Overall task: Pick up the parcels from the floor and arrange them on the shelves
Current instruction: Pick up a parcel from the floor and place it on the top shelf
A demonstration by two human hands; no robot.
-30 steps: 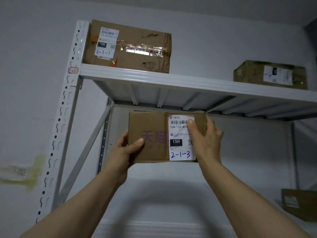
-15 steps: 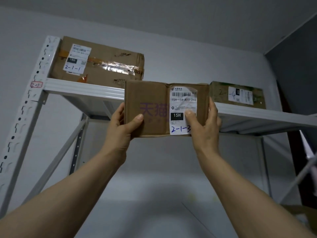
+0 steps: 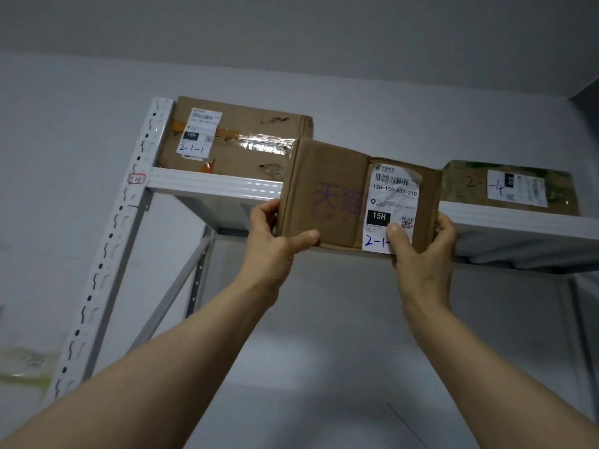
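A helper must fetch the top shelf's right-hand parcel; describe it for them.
Find the white rack's top shelf. Follow it right, past the purple-printed box. The parcel there is low and olive-green, not brown, with handwriting ending in 4.

Parcel storeroom or courier pickup point, by the look of it. You face a white steel rack: slotted upright point(image 3: 129, 241), diagonal brace point(image 3: 171, 293), flat top shelf point(image 3: 214, 184). Boxes sit on it with printed shipping labels and handwritten slot codes: left box point(image 3: 246, 137) reads 2-1-1, right box point(image 3: 470, 186) ends in 4. The held parcel point(image 3: 327, 189) before you carries a barcode label marked 15H. A red-inked tag point(image 3: 137, 179) sticks on the upright at shelf level. Bare pale wall point(image 3: 64, 140) behind.
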